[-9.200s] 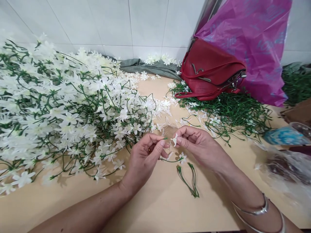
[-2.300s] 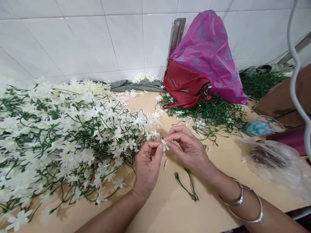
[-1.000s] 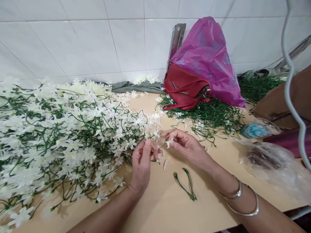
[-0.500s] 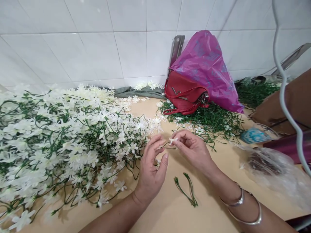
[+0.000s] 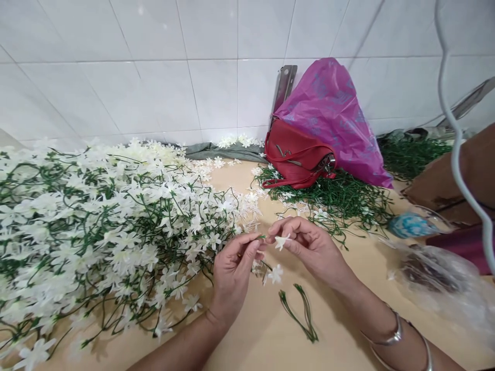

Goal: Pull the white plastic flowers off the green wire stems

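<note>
My left hand [image 5: 235, 273] is closed in a pinch on a thin green artificial flower stem [image 5: 263, 237], its tip showing at the fingertips. A white flower [image 5: 275, 274] hangs below those fingers, apparently on the same stem. My right hand [image 5: 309, 250] pinches a small white artificial flower [image 5: 282, 241] between thumb and fingers. The two sets of fingertips almost meet above the table. Below them lie several loose green stems [image 5: 299, 314], bent in a V. To the left spreads a big heap of white flowers on green stems [image 5: 127, 232].
A red handbag [image 5: 296, 152] rests on a pile of bare green stems [image 5: 344, 196], against a purple plastic bag [image 5: 328, 113]. On the right are a clear plastic bag [image 5: 436, 278], a blue-and-white bundle [image 5: 412, 225] and a hanging grey cable [image 5: 456, 144]. White tiles line the wall [image 5: 212, 93].
My left fingers have closed into a pinch on the stem. A hanging white flower now shows below them. The flower in my right hand has turned and dropped slightly.
</note>
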A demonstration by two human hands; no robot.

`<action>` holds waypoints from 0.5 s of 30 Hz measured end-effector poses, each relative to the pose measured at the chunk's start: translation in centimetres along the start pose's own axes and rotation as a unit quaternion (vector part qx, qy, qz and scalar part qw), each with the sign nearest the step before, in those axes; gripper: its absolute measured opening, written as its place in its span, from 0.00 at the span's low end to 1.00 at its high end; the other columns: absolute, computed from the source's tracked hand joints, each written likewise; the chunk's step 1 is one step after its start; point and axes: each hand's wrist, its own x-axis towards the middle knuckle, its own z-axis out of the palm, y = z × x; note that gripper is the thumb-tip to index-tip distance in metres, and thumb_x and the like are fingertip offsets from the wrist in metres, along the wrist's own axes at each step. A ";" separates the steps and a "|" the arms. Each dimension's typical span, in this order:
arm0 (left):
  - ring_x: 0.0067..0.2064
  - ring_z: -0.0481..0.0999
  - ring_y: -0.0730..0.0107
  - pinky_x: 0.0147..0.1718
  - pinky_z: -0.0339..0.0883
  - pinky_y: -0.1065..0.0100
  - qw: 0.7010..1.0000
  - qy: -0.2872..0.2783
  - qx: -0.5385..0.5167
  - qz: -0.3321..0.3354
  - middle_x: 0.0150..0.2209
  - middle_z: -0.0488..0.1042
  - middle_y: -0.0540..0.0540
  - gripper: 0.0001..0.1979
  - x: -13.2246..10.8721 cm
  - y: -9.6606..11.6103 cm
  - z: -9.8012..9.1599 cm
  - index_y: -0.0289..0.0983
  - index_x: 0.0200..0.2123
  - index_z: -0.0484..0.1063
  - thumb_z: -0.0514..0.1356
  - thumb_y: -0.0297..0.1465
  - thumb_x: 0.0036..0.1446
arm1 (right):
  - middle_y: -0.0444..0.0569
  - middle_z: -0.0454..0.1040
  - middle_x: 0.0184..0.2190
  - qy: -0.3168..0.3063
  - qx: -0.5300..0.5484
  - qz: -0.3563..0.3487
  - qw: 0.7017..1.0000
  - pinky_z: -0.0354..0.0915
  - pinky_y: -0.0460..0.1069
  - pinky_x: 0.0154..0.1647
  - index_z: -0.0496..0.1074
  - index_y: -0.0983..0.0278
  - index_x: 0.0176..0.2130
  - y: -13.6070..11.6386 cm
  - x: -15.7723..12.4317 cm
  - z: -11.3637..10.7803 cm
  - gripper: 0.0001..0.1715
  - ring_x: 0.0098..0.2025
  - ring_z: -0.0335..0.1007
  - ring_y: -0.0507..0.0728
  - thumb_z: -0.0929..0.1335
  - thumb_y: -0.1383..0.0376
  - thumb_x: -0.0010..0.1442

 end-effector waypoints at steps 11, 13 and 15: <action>0.21 0.69 0.80 0.19 0.66 0.78 0.998 0.030 -0.021 -0.044 0.28 0.77 0.50 0.20 0.3 1.1 -0.6 0.35 0.41 0.77 0.66 0.47 0.61 | 0.49 0.79 0.35 -0.210 0.032 0.145 0.966 0.67 0.47 0.35 0.72 0.61 0.32 -3.1 -1.8 -2.0 0.15 0.33 0.73 0.53 0.76 0.56 0.62; 0.21 0.67 0.79 0.17 0.64 0.78 0.998 0.023 -0.015 -0.054 0.27 0.75 0.50 0.21 0.3 1.0 -0.7 0.35 0.41 0.76 0.66 0.48 0.61 | 0.53 0.79 0.32 -0.327 0.003 0.194 0.925 0.68 0.50 0.38 0.72 0.63 0.30 -3.4 -4.2 -1.2 0.21 0.33 0.75 0.55 0.76 0.50 0.60; 0.22 0.66 0.79 0.17 0.63 0.79 0.999 0.015 -0.003 -0.051 0.27 0.74 0.50 0.20 0.2 0.9 -0.8 0.35 0.41 0.76 0.65 0.48 0.62 | 0.50 0.76 0.27 -0.363 -0.004 0.213 0.907 0.66 0.49 0.34 0.71 0.62 0.27 -2.5 -6.7 -0.5 0.30 0.30 0.72 0.55 0.73 0.40 0.58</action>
